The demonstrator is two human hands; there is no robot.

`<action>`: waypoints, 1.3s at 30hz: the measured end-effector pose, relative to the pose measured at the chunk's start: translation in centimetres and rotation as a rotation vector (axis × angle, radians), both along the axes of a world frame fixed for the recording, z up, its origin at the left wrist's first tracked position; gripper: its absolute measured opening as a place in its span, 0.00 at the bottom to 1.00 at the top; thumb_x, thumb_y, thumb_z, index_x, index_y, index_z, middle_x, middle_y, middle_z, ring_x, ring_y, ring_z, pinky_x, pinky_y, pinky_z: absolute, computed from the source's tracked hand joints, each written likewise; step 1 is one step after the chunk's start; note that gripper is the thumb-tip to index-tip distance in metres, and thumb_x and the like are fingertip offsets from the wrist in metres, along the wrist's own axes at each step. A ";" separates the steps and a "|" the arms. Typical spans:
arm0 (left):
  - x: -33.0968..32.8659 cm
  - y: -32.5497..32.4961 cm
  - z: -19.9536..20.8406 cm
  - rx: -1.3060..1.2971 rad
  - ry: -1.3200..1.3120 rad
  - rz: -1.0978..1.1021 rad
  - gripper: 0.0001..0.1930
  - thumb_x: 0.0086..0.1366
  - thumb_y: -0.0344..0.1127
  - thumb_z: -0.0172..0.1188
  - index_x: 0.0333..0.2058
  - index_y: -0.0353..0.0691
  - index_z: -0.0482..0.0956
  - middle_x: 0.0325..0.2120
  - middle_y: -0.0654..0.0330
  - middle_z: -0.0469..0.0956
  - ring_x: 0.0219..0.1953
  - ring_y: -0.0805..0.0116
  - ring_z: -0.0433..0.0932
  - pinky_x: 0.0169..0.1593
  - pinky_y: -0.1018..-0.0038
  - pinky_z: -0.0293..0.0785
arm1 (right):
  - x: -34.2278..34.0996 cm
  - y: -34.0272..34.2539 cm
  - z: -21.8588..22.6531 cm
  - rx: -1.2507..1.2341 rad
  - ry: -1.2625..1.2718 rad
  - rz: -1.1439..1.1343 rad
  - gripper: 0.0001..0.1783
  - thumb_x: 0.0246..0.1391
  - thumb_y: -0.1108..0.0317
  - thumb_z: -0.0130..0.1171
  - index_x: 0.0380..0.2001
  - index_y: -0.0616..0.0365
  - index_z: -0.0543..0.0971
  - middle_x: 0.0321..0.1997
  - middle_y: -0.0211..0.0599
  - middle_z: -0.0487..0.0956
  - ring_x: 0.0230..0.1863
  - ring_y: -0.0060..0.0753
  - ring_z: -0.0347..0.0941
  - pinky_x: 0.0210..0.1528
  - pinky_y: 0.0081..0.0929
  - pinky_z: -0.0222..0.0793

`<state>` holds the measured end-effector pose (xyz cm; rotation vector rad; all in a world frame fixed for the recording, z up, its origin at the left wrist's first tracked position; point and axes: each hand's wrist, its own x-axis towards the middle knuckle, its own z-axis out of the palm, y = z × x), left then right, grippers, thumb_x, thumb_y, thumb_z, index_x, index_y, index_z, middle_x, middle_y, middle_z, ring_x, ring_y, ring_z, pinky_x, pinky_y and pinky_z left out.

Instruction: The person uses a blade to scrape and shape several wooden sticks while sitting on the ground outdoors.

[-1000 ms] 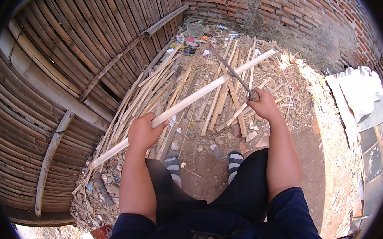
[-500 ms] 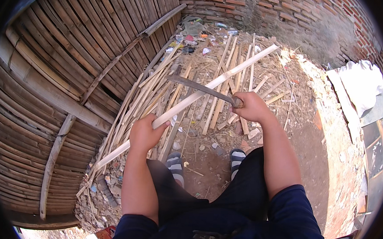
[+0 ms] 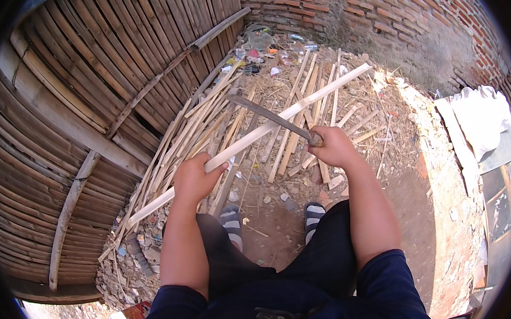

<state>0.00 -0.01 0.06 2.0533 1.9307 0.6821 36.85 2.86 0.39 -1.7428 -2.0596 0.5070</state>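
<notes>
A long pale wooden strip (image 3: 248,138) slants up from lower left to upper right in front of me. My left hand (image 3: 196,176) is wrapped round its lower part. My right hand (image 3: 333,147) is closed on the handle of a machete (image 3: 270,116), whose dark blade points left and lies across the strip near its middle. Whether the edge bites into the wood cannot be seen. Beneath the strip, several loose wooden strips (image 3: 291,153) lie on the rubble, and a thicker bundle of strips (image 3: 169,139) lies to the left.
A bamboo wall (image 3: 92,50) rises on the left, a brick wall (image 3: 393,19) at the back. Litter (image 3: 256,45) gathers in the far corner. On the right lie a white sack (image 3: 480,118) and boards (image 3: 453,128). My sandalled feet (image 3: 231,219) stand on bare dirt.
My right hand has dropped slightly with the machete, tilting the blade more steeply across the strip. The left hand and the strip have barely moved.
</notes>
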 end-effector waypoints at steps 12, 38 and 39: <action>-1.3 0.5 -0.4 -0.008 0.000 0.022 0.23 0.60 0.54 0.76 0.34 0.36 0.85 0.22 0.48 0.82 0.27 0.49 0.83 0.34 0.58 0.76 | 4.3 1.9 -1.8 0.034 0.141 -0.245 0.25 0.51 0.55 0.74 0.48 0.58 0.85 0.39 0.54 0.86 0.44 0.55 0.83 0.48 0.46 0.77; 0.7 -0.4 0.7 -0.156 -0.025 -0.060 0.26 0.60 0.58 0.75 0.38 0.36 0.86 0.24 0.49 0.83 0.29 0.51 0.84 0.37 0.59 0.77 | 1.4 1.6 -1.4 0.055 0.134 -0.220 0.20 0.55 0.55 0.73 0.43 0.57 0.84 0.36 0.52 0.85 0.42 0.57 0.83 0.47 0.47 0.76; 0.7 -0.4 0.6 -0.173 -0.015 -0.058 0.26 0.60 0.58 0.75 0.38 0.36 0.86 0.24 0.49 0.83 0.30 0.51 0.84 0.37 0.58 0.77 | 1.5 1.5 -1.1 0.040 0.146 -0.262 0.21 0.55 0.54 0.72 0.46 0.58 0.85 0.39 0.53 0.86 0.45 0.57 0.83 0.49 0.47 0.77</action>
